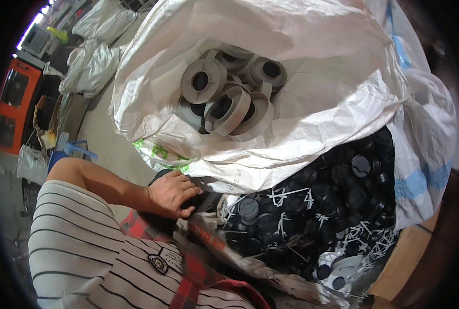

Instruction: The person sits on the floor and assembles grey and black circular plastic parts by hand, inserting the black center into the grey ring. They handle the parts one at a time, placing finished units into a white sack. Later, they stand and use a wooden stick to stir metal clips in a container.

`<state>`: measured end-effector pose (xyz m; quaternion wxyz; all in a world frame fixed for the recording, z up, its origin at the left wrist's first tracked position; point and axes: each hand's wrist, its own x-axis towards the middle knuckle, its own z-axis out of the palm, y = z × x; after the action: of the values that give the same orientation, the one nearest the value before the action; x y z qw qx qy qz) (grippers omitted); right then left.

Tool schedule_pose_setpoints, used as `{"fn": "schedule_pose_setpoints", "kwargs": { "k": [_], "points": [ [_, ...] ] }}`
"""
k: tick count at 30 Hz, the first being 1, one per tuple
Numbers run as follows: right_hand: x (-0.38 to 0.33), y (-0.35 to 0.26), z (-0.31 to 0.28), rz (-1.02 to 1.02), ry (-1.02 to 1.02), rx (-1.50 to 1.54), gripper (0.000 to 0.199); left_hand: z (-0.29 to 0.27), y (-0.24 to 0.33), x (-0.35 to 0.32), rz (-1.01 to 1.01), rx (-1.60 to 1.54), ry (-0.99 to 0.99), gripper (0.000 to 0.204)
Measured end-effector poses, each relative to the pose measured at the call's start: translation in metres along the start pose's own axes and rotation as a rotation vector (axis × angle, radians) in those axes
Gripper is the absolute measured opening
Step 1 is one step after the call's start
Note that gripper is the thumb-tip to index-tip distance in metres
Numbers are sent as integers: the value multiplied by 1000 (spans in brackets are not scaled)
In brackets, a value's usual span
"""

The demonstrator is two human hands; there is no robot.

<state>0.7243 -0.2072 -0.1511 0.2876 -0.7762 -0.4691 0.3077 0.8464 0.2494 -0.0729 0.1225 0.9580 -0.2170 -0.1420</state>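
Observation:
My left hand (173, 194) lies on a dark edge beside the bags, its fingers slightly bent and its thumb apart. What is under its palm is hard to make out. My right hand is out of sight. Just beyond the left hand, a large white woven bag (337, 116) gapes wide. Several grey-white plastic reels (204, 82) with dark centres are heaped inside it. Below and to the right, a second open sack holds many round black plastic caps (248, 208). Thin white plastic sprues (366, 239) are scattered over the caps, and a pale translucent piece (348, 265) lies among them.
A cardboard piece (402, 262) stands at the lower right, beside the sack. More stuffed white bags (90, 67) sit on the grey floor (103, 123) at the far left. Left of them are an orange machine panel (14, 105) and a blue stool-like frame (80, 149).

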Motion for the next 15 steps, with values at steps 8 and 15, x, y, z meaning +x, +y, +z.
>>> {"fn": "schedule_pose_setpoints", "kwargs": {
  "k": [8, 15],
  "points": [
    [8, -33, -12, 242, -144, 235, 29, -23, 4, -10, -550, -375, 47, 41],
    [150, 55, -73, 845, 950, 522, 59, -31, -8, -45, -1287, -495, 705, 86]
  ]
}}
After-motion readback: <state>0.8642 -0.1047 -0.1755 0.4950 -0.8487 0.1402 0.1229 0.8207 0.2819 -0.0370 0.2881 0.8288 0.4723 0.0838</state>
